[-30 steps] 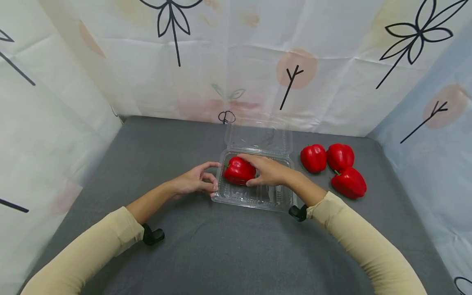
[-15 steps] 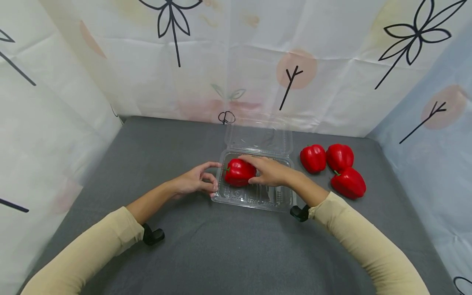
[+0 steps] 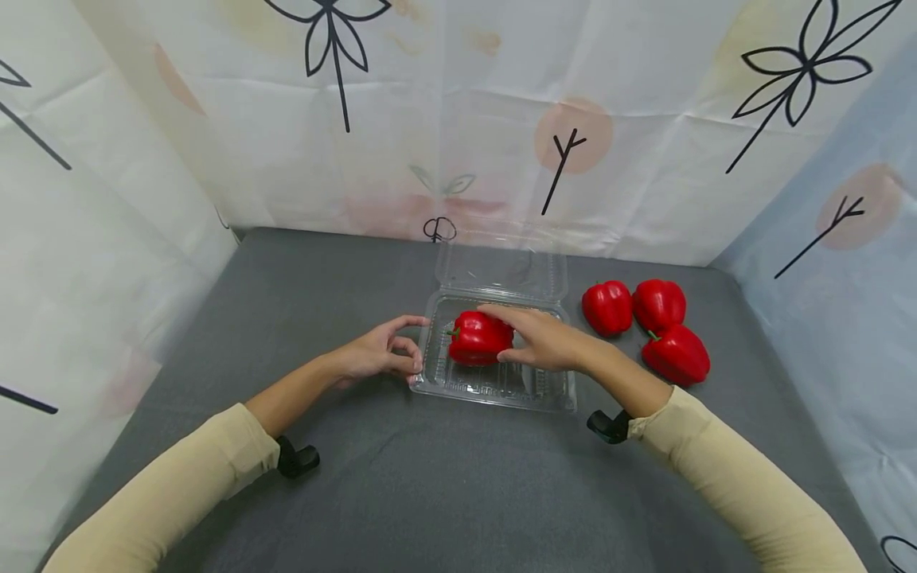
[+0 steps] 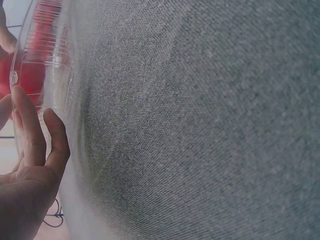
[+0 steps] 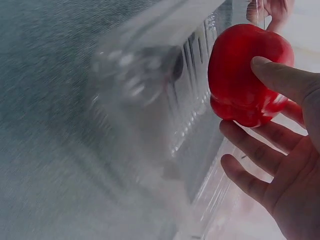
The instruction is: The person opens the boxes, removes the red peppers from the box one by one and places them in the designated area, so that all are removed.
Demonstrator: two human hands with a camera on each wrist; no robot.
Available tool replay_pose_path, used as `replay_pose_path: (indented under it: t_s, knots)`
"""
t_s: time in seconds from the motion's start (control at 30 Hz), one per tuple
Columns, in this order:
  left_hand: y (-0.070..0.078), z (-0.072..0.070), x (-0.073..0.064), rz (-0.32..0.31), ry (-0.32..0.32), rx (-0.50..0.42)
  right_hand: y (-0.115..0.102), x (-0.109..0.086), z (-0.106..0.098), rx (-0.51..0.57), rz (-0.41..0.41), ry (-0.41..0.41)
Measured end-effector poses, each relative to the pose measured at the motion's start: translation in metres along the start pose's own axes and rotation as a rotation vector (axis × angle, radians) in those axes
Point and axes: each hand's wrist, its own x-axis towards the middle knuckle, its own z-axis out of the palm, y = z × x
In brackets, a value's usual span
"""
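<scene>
A clear plastic clamshell container (image 3: 494,392) stands with its lid (image 3: 501,270) raised at the back. Over its base, my right hand (image 3: 540,338) grips a red bell pepper (image 3: 478,341), its green stem pointing left. In the right wrist view, the thumb lies on the near side of the bell pepper (image 5: 245,70) and the fingers reach round below. Whether the pepper touches the container floor, I cannot tell. At the left rim, my left hand (image 3: 380,350) pinches the container between fingers and thumb; the left wrist view shows the fingertips (image 4: 22,97) on the clear edge.
Three more red bell peppers lie grouped to the right of the container: one at left (image 3: 607,308), one behind (image 3: 659,302), one in front (image 3: 677,356). A grey cloth (image 3: 430,485) covers the table. Patterned white curtains (image 3: 401,151) stand behind and at the sides.
My right hand has moved the bell pepper a little to the right within the container. The left hand keeps its hold on the rim, and the other peppers have not moved.
</scene>
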Motion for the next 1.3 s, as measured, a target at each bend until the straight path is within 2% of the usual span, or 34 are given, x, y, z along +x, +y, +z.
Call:
replay_pose_path:
  t_s: [0.43,0.7,0.9,1.07,1.3]
  knots:
    - [-0.003,0.0,0.001,0.026,0.003,0.015,0.022,-0.055,-0.021,-0.024,0.012,0.158]
    - [-0.003,0.0,0.001,0.027,-0.005,0.013,0.04,-0.091,-0.034,0.0,0.135,0.251]
    - [-0.002,0.002,0.001,0.028,-0.007,0.013,0.052,-0.114,-0.036,-0.035,0.198,0.334]
    - [-0.003,0.001,0.001,0.024,-0.004,0.016,0.06,-0.13,-0.034,-0.038,0.22,0.363]
    - [-0.004,0.0,0.001,0.032,-0.017,0.015,0.075,-0.146,-0.023,-0.024,0.265,0.349]
